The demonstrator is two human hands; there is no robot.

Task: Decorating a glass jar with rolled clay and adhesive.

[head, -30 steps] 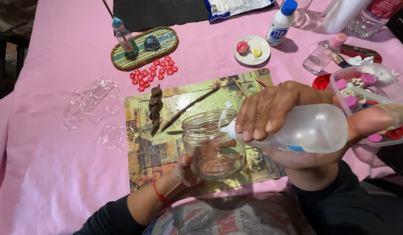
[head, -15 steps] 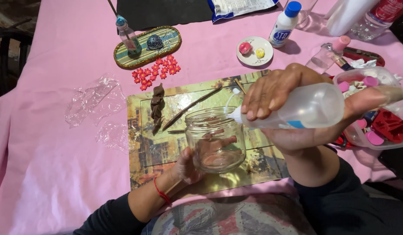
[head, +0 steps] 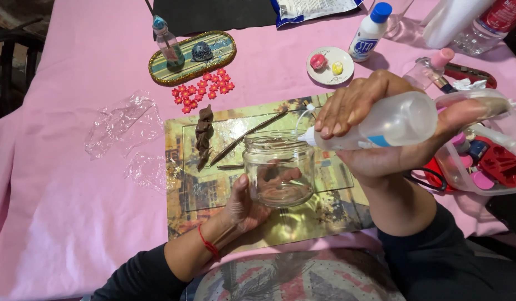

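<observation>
I see left hand (head: 248, 207) cupping jar (head: 278, 168) to steady it | right hand (head: 375, 131) wrapped around bottle (head: 392, 122), tipped so nozzle meets rim | mat (head: 196, 192) shields cloth (head: 63, 223)

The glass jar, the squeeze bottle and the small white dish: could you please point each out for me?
glass jar (head: 278, 174), head view, on its clear side wall.
squeeze bottle (head: 400, 120), head view, on its translucent body.
small white dish (head: 328, 73), head view, on its bare rim.

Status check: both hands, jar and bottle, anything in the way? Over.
Left hand grips glass jar, upright on the mat. Right hand holds squeeze bottle sideways, nozzle at jar rim. Nothing between nozzle and jar mouth.
</observation>
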